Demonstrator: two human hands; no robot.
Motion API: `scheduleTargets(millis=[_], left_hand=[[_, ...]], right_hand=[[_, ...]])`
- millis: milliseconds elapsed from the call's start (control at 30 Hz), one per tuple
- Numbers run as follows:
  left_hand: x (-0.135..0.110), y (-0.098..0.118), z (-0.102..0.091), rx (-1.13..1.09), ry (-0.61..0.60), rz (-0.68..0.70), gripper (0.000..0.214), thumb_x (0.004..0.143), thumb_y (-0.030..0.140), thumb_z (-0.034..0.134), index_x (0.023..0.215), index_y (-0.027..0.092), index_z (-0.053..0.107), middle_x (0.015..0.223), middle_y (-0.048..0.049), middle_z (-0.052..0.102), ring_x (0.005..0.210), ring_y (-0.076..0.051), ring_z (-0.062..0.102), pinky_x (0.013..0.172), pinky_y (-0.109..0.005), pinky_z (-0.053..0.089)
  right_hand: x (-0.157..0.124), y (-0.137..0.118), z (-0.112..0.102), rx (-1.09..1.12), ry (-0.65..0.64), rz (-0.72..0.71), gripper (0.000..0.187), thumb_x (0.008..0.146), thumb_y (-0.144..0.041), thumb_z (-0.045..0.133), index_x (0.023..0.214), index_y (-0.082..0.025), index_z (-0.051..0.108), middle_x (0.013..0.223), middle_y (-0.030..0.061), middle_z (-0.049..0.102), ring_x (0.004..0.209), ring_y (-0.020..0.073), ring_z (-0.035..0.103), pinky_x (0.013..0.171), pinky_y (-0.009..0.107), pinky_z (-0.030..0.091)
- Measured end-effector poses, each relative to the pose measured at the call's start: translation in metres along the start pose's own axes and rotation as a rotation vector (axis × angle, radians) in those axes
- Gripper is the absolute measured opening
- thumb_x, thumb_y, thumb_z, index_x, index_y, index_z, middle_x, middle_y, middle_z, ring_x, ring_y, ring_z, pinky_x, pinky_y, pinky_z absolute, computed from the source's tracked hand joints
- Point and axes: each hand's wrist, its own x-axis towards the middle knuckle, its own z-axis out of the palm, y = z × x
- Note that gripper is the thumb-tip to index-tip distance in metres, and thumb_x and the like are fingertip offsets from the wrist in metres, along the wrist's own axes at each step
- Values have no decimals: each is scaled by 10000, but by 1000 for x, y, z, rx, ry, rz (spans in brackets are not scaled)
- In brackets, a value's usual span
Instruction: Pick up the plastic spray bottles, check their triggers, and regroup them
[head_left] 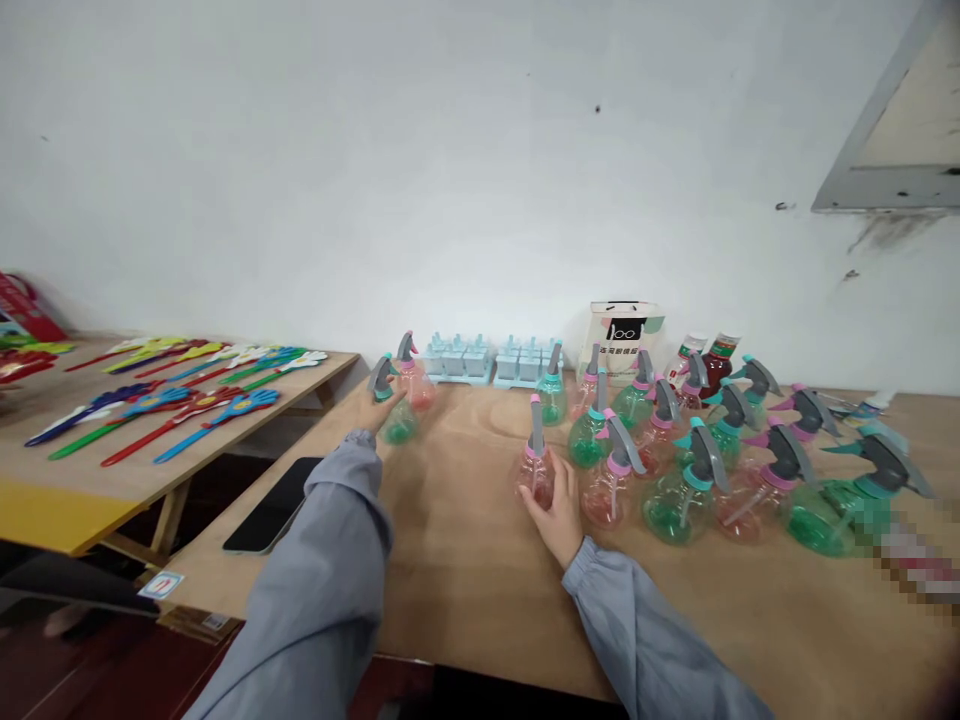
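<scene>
My left hand point(373, 412) reaches far forward and wraps around a green spray bottle point(397, 420) with a grey and teal trigger head. A pink spray bottle point(416, 385) stands just behind it. My right hand point(556, 512) grips the round body of another pink spray bottle point(535, 470) with a grey nozzle, standing upright on the wooden table point(465, 560). Both arms wear grey sleeves. To the right of my right hand stand several more green and pink spray bottles point(679, 470).
A black phone point(271, 506) lies near the table's left edge. Pale blue ice-pop moulds point(491, 360), a white box point(622, 340) and red bottles point(716, 365) line the wall. A second table point(112, 470) at left carries several colourful hand-shaped clappers point(187, 400).
</scene>
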Motion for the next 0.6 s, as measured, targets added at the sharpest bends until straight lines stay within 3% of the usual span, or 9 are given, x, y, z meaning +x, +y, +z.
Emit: scheduleTargets(millis=[167,333,467,600], left_hand=[[12,-1,1,93,-40,-6,399,768,391,739,1082,159,658,1180,-118,688,1174,-282,611,1089,-445,424],[18,-5,-4,138,-22,-62,555,638,406,865,1057,146,611,1052,-111,666,1093,-318,625,1002,-470,485],[5,-11,-1,69,72,-62,824,597,328,907,1252,156,437,1183,-120,593,1146,-281,598,992,-436,509],[-14,-14,1,117,115,-58,788,614,307,898,1202,167,393,1188,-79,550,1162,-256,585,1033,-449,486]], right_hand=[[0,0,0,-5,13,-11,648,897,-378,632,1473,-208,389,1335,154,550,1257,301,543,1036,508,489],[0,1,0,-15,11,-10,647,895,-368,630,1475,-210,390,1339,154,554,1249,300,553,1023,500,498],[-1,1,1,-22,13,3,640,898,-387,630,1468,-215,397,1335,157,550,1248,310,550,1018,520,498],[-1,0,3,-4,23,-1,639,905,-380,619,1474,-210,383,1340,159,539,1257,304,544,1026,518,498]])
